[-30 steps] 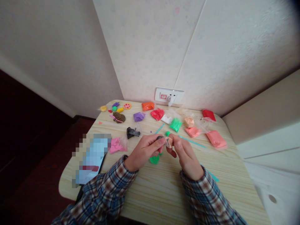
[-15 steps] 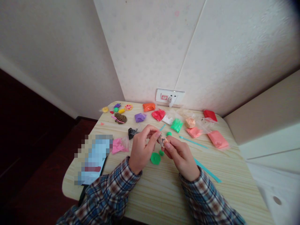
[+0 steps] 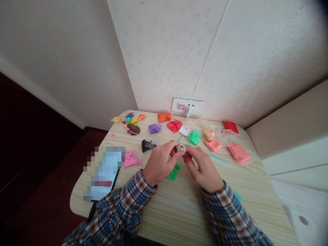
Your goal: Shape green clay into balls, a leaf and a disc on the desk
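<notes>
A small lump of peach and grey modelling clay [image 3: 180, 148] with dark marks is pinched between my two hands, above the middle of the table. My left hand [image 3: 159, 163] grips its left side with thumb and fingertips. From the right, my right hand [image 3: 205, 169] has its closed fingers on the other side, partly covering it. Just below the hands, a flat green clay disc [image 3: 172, 174] and a small green clay piece [image 3: 177, 166] lie on the tabletop. Another bit of green shows behind the fingers, mostly hidden.
Bags of clay, among them orange [image 3: 164, 117], purple [image 3: 154, 128], black [image 3: 148, 145] and pink [image 3: 130, 159], lie around the table [image 3: 176, 215]. Blue strips [image 3: 217, 158] are on the right. A phone [image 3: 106, 176] lies at left. Small clay figures [image 3: 133, 128] sit at the back left.
Both hands have turned the clay lump and brought it slightly up and right. My right hand's fingers now cover more of its right side. The whole view has shifted a little.
</notes>
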`<action>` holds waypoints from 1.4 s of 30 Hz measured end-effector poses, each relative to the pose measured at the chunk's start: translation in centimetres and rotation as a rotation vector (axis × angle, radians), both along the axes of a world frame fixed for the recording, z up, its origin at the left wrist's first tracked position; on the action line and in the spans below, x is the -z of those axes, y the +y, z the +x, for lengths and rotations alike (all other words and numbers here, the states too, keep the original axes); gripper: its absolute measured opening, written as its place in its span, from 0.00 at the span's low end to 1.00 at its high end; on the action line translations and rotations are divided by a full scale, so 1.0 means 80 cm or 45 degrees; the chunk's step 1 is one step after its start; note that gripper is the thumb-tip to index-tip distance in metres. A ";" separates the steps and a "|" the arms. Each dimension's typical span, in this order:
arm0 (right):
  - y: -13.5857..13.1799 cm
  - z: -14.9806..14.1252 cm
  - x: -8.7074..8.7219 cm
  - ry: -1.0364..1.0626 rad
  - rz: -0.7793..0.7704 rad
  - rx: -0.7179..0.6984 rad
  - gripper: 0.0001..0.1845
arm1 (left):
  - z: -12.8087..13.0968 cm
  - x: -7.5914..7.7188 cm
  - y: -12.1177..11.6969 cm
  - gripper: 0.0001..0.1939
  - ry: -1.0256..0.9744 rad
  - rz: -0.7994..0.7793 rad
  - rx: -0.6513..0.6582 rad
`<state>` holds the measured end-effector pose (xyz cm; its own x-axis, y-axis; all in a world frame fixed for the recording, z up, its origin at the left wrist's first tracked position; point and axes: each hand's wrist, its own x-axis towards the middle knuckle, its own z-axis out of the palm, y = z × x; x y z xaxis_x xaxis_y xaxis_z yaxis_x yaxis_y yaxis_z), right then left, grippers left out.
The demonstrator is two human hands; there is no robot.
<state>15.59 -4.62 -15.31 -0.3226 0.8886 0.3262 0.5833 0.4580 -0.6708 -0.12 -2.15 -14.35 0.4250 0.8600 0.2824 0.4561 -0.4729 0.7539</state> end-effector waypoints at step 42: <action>0.002 -0.008 0.014 -0.364 0.285 0.065 0.35 | 0.008 0.006 0.004 0.18 -0.965 -1.010 0.087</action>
